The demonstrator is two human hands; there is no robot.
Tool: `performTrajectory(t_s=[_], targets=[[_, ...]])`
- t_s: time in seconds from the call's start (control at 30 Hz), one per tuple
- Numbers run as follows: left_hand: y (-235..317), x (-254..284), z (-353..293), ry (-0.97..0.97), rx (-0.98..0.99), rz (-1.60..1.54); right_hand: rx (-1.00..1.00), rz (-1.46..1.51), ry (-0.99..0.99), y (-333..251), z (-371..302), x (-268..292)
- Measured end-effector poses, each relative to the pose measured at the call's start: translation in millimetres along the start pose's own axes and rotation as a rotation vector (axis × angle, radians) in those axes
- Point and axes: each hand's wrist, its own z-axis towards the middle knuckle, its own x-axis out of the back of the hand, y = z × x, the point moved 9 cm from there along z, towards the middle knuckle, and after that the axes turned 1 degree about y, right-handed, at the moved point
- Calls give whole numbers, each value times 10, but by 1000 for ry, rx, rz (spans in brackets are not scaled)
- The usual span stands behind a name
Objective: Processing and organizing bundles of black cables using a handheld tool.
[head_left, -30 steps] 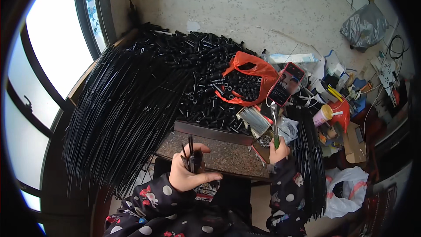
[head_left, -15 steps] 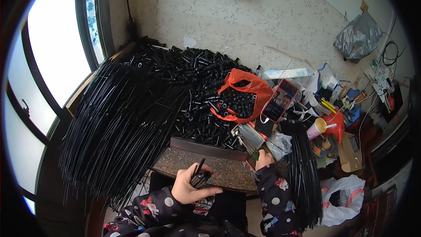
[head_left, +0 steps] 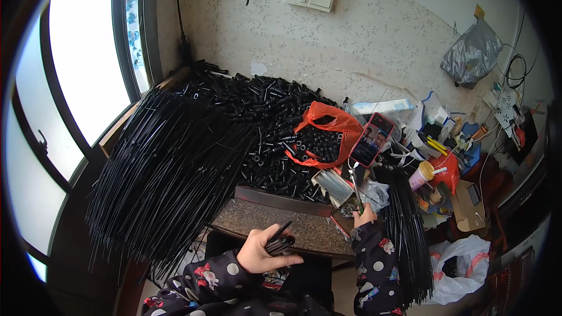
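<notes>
Small bundle of thin black rods (head_left: 280,240): short, straight, dark and glossy, gathered side by side. It sits in the lower centre of the frame, gripped in the left hand (head_left: 263,251), with the fingers wrapped round its lower part. The rod ends project up and to the right past the fingers, tilted at a slant. The bundle is over the near edge of the speckled stone table (head_left: 275,222).

Slim tool (head_left: 356,190): narrow, metallic, with a greenish section near the grip. It lies right of centre, held in the right hand (head_left: 366,215), and stands nearly upright, leaning slightly left. Its tip detail is too small to tell.
</notes>
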Motion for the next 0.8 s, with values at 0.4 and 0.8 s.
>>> performTrajectory(t_s=[0.4,0.8], targets=[[116,80,-123,49,-24,34,390,-285,49,-165,44,-320],[-140,-105,-55,-104,134,-34,-2,414,117,-107,-156,220]])
